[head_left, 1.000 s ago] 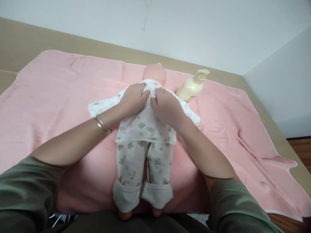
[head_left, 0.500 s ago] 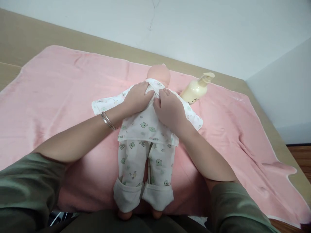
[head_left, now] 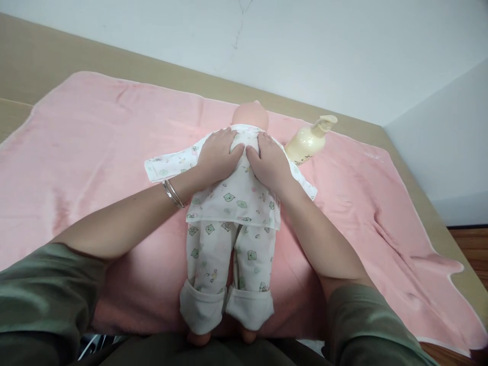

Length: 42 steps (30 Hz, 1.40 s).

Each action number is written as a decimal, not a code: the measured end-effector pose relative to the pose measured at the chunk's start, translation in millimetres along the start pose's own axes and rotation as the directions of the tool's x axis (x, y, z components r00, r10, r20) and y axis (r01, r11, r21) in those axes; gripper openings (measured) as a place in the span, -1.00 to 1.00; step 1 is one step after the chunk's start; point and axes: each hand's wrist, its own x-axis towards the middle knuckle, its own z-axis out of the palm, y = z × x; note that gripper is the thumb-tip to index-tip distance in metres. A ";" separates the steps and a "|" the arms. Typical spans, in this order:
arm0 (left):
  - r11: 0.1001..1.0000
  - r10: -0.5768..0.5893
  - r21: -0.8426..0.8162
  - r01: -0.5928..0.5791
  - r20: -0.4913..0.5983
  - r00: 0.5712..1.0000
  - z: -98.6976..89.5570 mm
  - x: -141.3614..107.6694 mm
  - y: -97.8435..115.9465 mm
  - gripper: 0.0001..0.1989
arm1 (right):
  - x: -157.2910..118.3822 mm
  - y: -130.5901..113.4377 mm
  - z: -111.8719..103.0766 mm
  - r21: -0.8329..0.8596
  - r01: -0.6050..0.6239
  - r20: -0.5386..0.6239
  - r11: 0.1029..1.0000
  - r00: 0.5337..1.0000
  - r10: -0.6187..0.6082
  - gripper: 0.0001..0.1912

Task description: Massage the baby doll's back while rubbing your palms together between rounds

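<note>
A baby doll lies with its head at the far side and its feet toward me. It wears a white printed top and matching trousers with turned-up cuffs. My left hand rests flat on the left of the doll's upper back, fingers stretched toward its shoulder. On the right side, my right hand lies flat on the top the same way. Both thumbs point inward, a small gap between them. Neither hand grips the cloth. The doll's face is out of sight.
A cream pump bottle lies tilted beside the doll's right-hand sleeve. Under everything is a pink blanket, spread over a wooden table. A white wall stands behind, with a corner at the right.
My hands have flattened and spread on the upper back, where the fingers were bent at the collar cloth. The right hand has moved slightly outward, and the fabric between them looks smoother.
</note>
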 end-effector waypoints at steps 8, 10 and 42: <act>0.999 0.023 0.044 -0.022 -0.014 1.000 -1.3 -0.5 0.8 -0.43 | 0.1 2.4 -1.4 0.000 0.026 0.007 1.000 1.000 -0.026 -0.37; 0.992 0.075 0.098 -0.076 0.011 0.997 -5.5 -6.8 4.2 -0.46 | -0.2 3.1 -3.1 0.011 0.035 0.007 0.999 0.999 -0.036 -0.37; 0.955 0.216 0.194 -0.226 0.073 0.974 -14.6 -12.0 8.8 -0.56 | -29.8 -26.9 -6.7 -0.265 0.150 -0.014 0.953 0.987 -0.160 -0.57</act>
